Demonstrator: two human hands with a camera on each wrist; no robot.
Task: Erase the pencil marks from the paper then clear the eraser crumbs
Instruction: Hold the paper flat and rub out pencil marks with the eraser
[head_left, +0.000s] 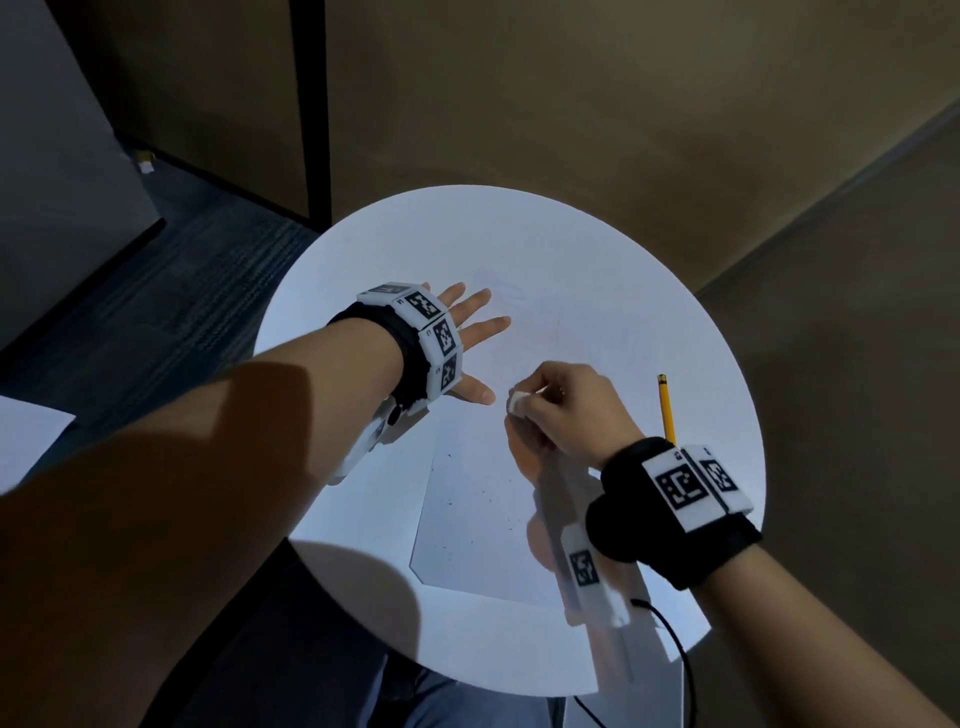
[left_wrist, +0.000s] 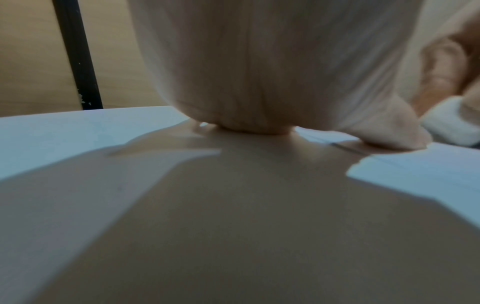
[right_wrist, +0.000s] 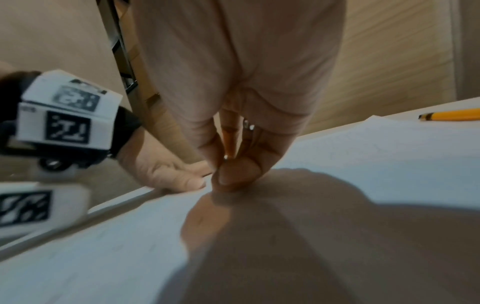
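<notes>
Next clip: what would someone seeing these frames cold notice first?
Most striking is the right hand near the middle of the round white table, pinching a white eraser on the paper. Beside it the left hand lies flat with fingers spread. A yellow pencil lies at the table's right edge, and dark crumbs speckle the paper's near part.

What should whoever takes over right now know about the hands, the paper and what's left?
Left hand: flat, fingers spread, pressing the white paper sheet on the round white table.
Right hand: pinching the small white eraser block down on the sheet.
Yellow pencil lies on the table to the right.
Done: dark eraser crumbs already scattered; faint marks barely visible.
Left: finish erasing, then clear crumbs.
</notes>
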